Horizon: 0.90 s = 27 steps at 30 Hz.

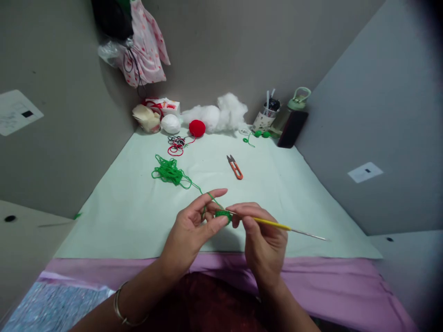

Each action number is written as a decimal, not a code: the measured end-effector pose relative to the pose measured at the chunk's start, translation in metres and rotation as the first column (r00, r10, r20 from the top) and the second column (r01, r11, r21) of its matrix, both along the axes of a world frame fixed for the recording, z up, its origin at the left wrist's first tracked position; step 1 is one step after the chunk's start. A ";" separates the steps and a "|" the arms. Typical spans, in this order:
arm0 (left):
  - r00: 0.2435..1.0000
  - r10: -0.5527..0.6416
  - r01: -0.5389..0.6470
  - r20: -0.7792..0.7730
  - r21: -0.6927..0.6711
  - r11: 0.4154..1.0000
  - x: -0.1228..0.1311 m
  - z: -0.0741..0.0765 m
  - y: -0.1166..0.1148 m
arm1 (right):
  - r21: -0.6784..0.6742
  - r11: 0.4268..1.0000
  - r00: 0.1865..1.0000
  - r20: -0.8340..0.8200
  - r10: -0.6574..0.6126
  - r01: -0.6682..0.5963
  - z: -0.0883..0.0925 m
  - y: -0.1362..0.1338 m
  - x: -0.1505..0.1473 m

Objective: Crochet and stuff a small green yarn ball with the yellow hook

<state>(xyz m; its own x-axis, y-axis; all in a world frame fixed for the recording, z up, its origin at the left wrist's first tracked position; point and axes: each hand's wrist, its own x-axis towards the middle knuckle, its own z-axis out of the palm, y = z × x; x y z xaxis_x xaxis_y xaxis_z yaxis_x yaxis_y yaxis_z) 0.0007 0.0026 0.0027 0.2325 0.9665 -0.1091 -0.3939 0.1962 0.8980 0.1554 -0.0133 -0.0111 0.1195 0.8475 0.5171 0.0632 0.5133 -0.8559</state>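
Note:
My left hand pinches a small green crochet piece between thumb and fingers, with the index finger stretched out and green yarn running over it. That yarn leads back to a loose green tangle on the pale green cloth. My right hand is closed on a yellow-handled crochet hook, whose tip sits at the green piece and whose metal end points right.
Orange thread snips lie mid-cloth. At the back stand a red ball, a white ball, white stuffing, red and black thread, a cup of tools and a green bottle. Grey walls close both sides.

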 end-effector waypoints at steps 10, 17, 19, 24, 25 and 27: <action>0.939 -0.070 0.179 0.336 -0.308 0.934 -0.001 0.001 0.008 | 0.227 0.959 0.948 0.228 -0.221 0.168 -0.002 0.000 0.002; 0.964 0.092 -0.061 0.249 -0.132 0.989 0.010 0.000 0.002 | 0.186 0.973 0.944 0.271 -0.187 0.139 -0.004 0.006 0.001; 0.957 0.026 0.034 0.290 -0.202 0.979 0.010 0.001 0.002 | 0.329 0.930 0.886 0.367 -0.284 0.161 -0.006 0.003 0.000; 0.937 -0.068 0.170 0.344 -0.277 0.946 -0.006 0.004 0.009 | 0.164 0.974 0.977 0.119 -0.176 0.155 -0.004 0.004 0.007; 0.939 -0.058 0.153 0.339 -0.262 0.953 -0.008 0.004 0.010 | 0.098 0.986 0.990 0.023 -0.141 0.138 -0.003 0.005 0.008; 0.947 -0.050 0.127 0.318 -0.225 0.966 -0.010 0.003 0.010 | 0.003 0.998 0.989 -0.134 -0.064 0.065 -0.001 0.008 0.008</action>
<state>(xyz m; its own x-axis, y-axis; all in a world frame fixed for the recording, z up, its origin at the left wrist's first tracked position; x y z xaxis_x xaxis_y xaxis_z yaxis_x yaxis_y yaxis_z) -0.0089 0.0130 0.0059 0.3747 0.8944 -0.2442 -0.6141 0.4368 0.6573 0.1638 -0.0056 -0.0124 0.2425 0.8320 0.4990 -0.0182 0.5181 -0.8551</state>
